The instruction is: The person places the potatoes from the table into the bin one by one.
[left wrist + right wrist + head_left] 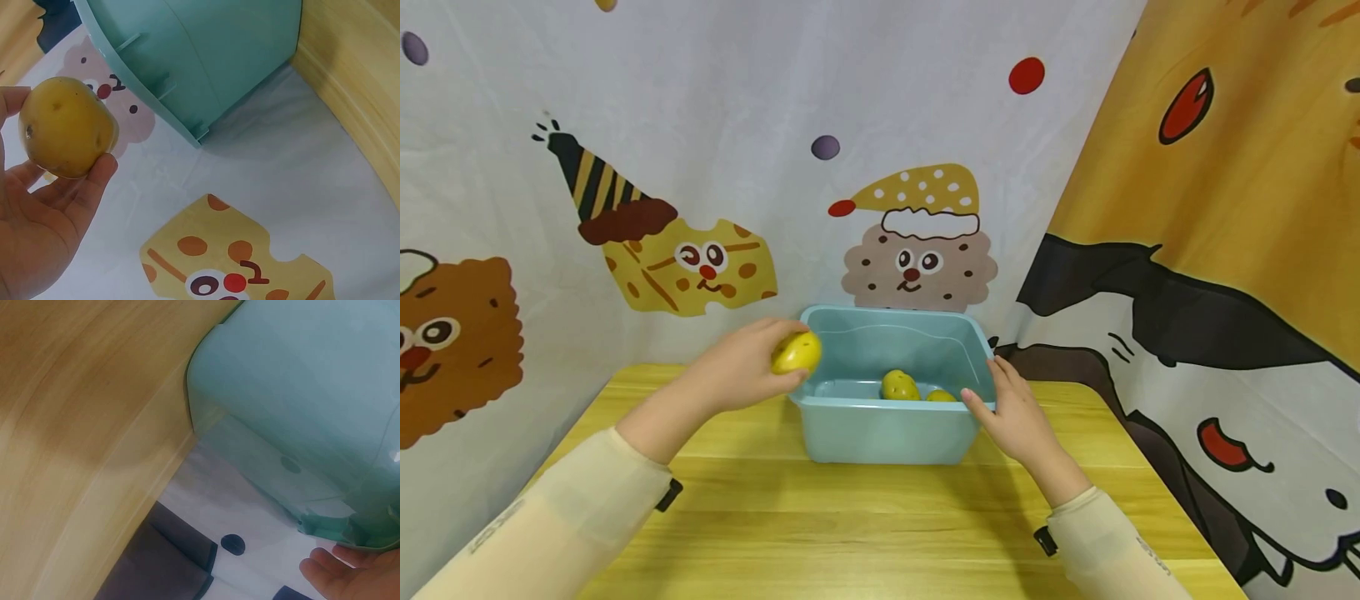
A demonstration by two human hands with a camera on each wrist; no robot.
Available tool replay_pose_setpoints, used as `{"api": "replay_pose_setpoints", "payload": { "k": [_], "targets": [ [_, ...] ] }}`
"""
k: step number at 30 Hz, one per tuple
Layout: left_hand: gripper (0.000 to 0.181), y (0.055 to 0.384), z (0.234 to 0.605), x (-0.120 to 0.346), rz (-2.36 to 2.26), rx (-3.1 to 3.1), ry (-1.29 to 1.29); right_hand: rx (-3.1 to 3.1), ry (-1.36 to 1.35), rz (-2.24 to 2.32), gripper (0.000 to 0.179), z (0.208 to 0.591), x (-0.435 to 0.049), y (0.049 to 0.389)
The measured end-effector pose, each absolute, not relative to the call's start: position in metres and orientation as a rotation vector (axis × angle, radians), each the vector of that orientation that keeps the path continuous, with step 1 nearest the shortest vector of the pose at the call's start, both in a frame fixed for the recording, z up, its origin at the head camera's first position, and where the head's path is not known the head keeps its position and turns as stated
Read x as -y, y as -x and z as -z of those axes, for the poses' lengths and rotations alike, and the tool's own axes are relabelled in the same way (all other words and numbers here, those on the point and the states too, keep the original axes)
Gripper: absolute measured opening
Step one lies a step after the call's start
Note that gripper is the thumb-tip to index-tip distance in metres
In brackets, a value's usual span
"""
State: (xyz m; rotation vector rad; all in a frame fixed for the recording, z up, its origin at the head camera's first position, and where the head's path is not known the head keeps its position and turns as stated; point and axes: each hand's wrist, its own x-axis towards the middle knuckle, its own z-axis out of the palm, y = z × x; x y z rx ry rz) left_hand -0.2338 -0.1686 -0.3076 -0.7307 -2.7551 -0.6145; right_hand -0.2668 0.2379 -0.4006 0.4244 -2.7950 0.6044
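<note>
My left hand (751, 364) holds a yellow potato (797, 353) between thumb and fingers, just outside the left rim of a light blue plastic bin (887, 435). Dark eyes dot the potato's smooth skin (65, 128) in the left wrist view. At the bin's front right corner, my right hand (1018, 417) holds the rim, thumb over the front edge and fingers along the outer right side. Its fingers (328, 569) show beneath the lip in the right wrist view. Inside the bin lie a potato (900, 386) and another yellow piece (941, 396), partly hidden by the front wall.
The bin stands on a wooden table (850, 525), near its back edge. Behind hangs a white cloth (737, 100) printed with cartoon food; a yellow, black and white printed part (1240, 208) covers the right side.
</note>
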Motion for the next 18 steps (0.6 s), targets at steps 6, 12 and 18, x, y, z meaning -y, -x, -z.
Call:
{"api": "replay_pose_setpoints", "payload": {
  "k": [6,12,18],
  "targets": [
    [0.059,0.237,0.307,0.164,0.589,2.747,0.776,2.794,-0.427,-0.607,0.087,0.401,-0.238,0.267],
    [0.059,0.241,0.306,0.159,0.598,2.774,0.786,2.800,-0.424,-0.606,0.086,0.400,-0.238,0.267],
    [0.061,0.243,0.305,0.154,0.607,2.831,0.787,2.800,-0.425,-0.611,0.086,0.399,-0.238,0.266]
  ]
}}
